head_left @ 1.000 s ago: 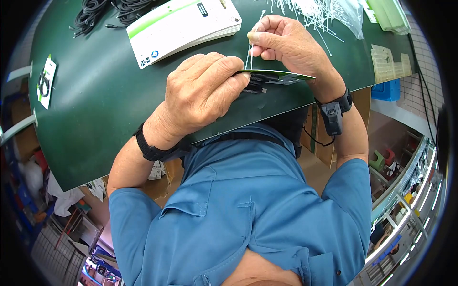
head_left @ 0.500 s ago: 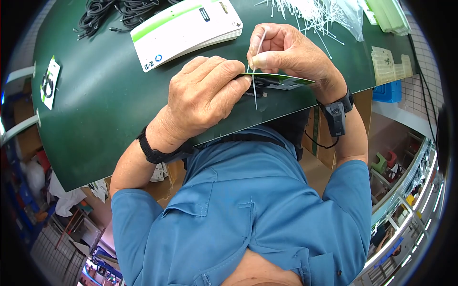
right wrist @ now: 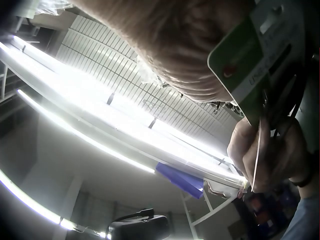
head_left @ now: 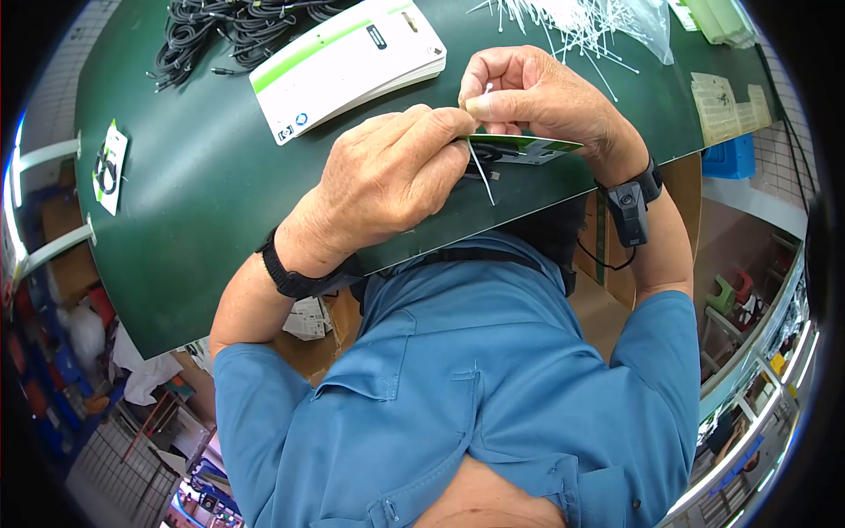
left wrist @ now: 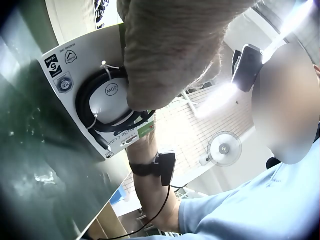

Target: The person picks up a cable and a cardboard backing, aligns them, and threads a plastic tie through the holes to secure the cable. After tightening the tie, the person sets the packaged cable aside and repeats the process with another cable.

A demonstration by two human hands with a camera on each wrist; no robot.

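My left hand [head_left: 387, 172] grips a printed packaging card [left wrist: 60, 92] near its edge, thumb on the near face and fingers behind. A black USB cable [left wrist: 82, 97] lies coiled against that card, with white cable ties at two spots on the coil in the left wrist view. On the card's far side, my right hand [head_left: 550, 97] pinches the head end of a white cable tie [head_left: 481, 174]. The tie's thin tail sticks out on the near side, pointing down toward the table edge. The left fingers hide the place where it passes the card.
A stack of white and green cards [head_left: 352, 66] lies ahead, beside bundled black cables [head_left: 198, 35]. Loose white cable ties [head_left: 581, 22] spread at the back right near a plastic bag [head_left: 647, 26]. One carded cable [head_left: 110, 167] lies far left on the green table [head_left: 211, 229].
The cable tie, earlier upright behind the card, now has its tail through to the near side. My right hand has come down close to the card's top edge.
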